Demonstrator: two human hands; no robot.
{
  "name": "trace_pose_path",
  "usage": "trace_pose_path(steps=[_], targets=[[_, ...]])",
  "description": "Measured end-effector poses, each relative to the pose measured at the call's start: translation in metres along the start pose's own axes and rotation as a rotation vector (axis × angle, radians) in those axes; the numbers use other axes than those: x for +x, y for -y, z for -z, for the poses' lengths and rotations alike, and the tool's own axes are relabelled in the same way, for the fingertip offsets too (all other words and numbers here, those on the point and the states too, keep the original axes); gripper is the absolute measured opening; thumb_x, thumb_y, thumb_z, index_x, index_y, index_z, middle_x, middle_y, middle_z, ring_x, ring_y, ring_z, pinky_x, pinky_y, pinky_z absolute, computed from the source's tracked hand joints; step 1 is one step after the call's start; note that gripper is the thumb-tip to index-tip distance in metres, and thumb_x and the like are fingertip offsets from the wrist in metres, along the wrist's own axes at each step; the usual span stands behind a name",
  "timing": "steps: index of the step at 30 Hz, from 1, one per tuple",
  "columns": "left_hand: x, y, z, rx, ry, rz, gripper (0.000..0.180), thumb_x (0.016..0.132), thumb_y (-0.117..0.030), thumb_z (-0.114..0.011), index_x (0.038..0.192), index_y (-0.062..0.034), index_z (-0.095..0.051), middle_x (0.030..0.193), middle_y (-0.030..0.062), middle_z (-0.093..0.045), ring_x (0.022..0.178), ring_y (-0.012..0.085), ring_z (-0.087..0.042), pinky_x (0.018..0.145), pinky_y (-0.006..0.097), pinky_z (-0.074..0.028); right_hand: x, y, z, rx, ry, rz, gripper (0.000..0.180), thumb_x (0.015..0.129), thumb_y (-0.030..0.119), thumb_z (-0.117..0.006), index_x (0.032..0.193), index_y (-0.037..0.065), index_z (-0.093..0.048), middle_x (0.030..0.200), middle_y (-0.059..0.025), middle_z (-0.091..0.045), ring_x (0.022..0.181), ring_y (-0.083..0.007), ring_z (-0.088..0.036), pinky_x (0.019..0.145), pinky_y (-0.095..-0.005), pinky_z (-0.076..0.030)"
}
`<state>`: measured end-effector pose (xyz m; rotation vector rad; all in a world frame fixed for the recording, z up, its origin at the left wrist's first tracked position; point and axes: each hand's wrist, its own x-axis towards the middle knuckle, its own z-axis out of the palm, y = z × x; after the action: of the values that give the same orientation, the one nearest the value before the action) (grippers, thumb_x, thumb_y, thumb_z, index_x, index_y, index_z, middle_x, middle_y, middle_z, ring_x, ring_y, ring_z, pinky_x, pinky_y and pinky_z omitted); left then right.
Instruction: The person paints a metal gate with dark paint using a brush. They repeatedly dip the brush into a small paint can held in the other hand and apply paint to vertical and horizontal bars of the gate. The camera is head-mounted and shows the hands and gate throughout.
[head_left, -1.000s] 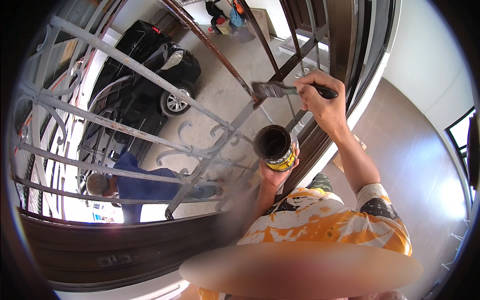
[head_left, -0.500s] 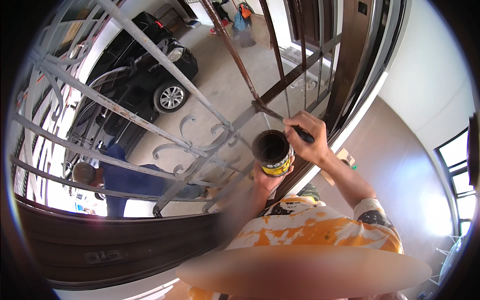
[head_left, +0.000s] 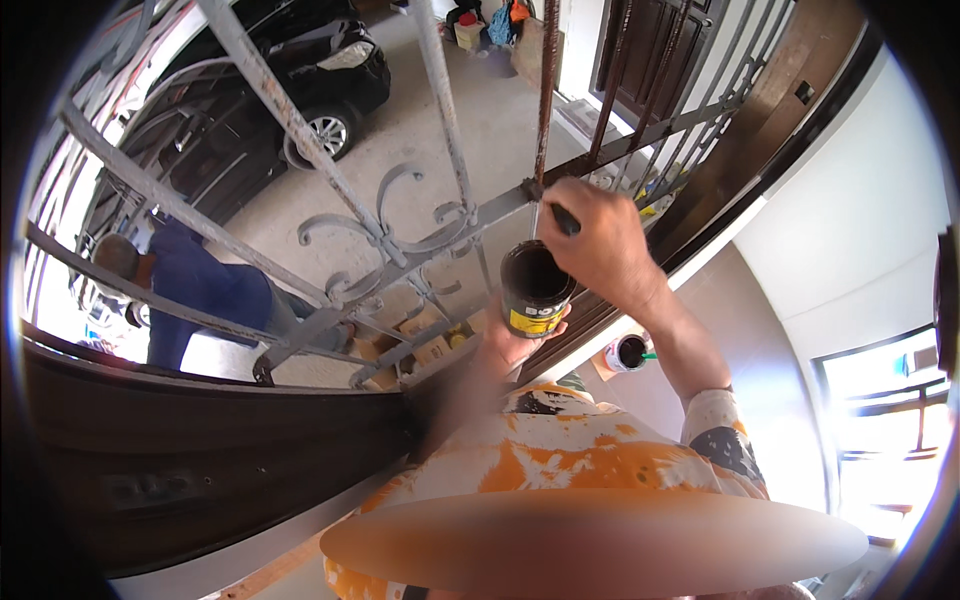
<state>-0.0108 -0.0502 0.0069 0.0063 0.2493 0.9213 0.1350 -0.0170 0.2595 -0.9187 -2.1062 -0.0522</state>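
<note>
My left hand (head_left: 512, 345) is wrapped round a paint can (head_left: 534, 318) with a yellow and black label and dark paint inside, held upright below the window grille. My right hand (head_left: 603, 235) grips a paintbrush (head_left: 566, 220) by its black handle, just above the can. The dark bristles touch the flat crossbar of the metal grille (head_left: 500, 207), by the foot of a brown-painted upright. To the right the bars are dark brown; to the left bars and scrolls are grey. My right fingers partly hide the brush.
Another open can (head_left: 630, 352) with dark contents and something green at its rim stands behind the sill at my right. Beyond the grille a person in dark blue (head_left: 215, 280) bends over near a black car (head_left: 300, 80). Cardboard boxes (head_left: 432, 350) lie below the scrolls.
The view has shifted, bringing the second can into sight. My right hand has turned so its back faces up, and the bristles now sit on the crossbar beside the brown upright. The can stays in my left hand.
</note>
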Motion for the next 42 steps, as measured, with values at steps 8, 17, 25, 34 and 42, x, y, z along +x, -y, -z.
trace_pose_path(steps=[8, 17, 25, 34, 42], targets=[[-0.002, 0.001, 0.003, -0.039, -0.002, -0.015, 0.064, 0.101, -0.06, -0.042, 0.136, -0.011, -0.062, 0.132, 0.0177, -0.065, 0.12, 0.0394, -0.062, 0.095, 0.058, -0.051, 0.076, 0.003, -0.012, -0.293, 0.233, 0.253, 0.015, 0.089, 0.013, -0.068, 0.086, -0.001, -0.071, 0.077, -0.0184, -0.071, 0.068, -0.038, -0.072, 0.065, -0.0415, -0.059], [0.001, 0.0, 0.015, -0.027, -0.001, -0.048, 0.066, 0.1, -0.06, -0.042, 0.143, -0.012, -0.058, 0.14, 0.0171, -0.061, 0.128, 0.0419, -0.058, 0.1, 0.06, -0.047, 0.08, 0.001, -0.024, -0.006, 0.175, 0.016, 0.018, 0.091, 0.014, -0.067, 0.09, -0.003, -0.073, 0.076, -0.0186, -0.071, 0.065, -0.0274, -0.071, 0.066, -0.0371, -0.056], [0.002, 0.0, 0.017, 0.062, 0.035, -0.089, 0.069, 0.102, -0.062, -0.039, 0.146, -0.0125, -0.056, 0.143, 0.0184, -0.06, 0.126, 0.0434, -0.06, 0.102, 0.062, -0.044, 0.029, 0.001, 0.019, 0.077, 0.121, -0.155, 0.01, 0.089, 0.002, -0.071, 0.098, 0.0, -0.075, 0.078, -0.0116, -0.072, 0.067, -0.0145, -0.069, 0.066, -0.0293, -0.054], [0.004, -0.001, 0.021, -0.027, 0.044, -0.039, 0.071, 0.102, -0.063, -0.038, 0.145, -0.01, -0.057, 0.141, 0.0199, -0.061, 0.125, 0.0436, -0.061, 0.099, 0.061, -0.05, -0.005, -0.01, 0.045, 0.005, -0.359, 0.122, 0.031, 0.081, -0.008, -0.075, 0.111, -0.003, -0.074, 0.098, -0.0154, -0.075, 0.082, -0.0258, -0.073, 0.075, -0.0339, -0.059], [0.005, -0.002, 0.021, -0.118, 0.044, 0.001, 0.07, 0.102, -0.061, -0.037, 0.143, -0.0085, -0.058, 0.138, 0.0222, -0.063, 0.121, 0.045, -0.063, 0.097, 0.062, -0.051, -0.059, -0.027, -0.005, -0.005, -0.107, 0.223, 0.043, 0.075, -0.008, -0.074, 0.117, 0.001, -0.072, 0.105, -0.0188, -0.068, 0.08, -0.0305, -0.069, 0.067, -0.0367, -0.058]])
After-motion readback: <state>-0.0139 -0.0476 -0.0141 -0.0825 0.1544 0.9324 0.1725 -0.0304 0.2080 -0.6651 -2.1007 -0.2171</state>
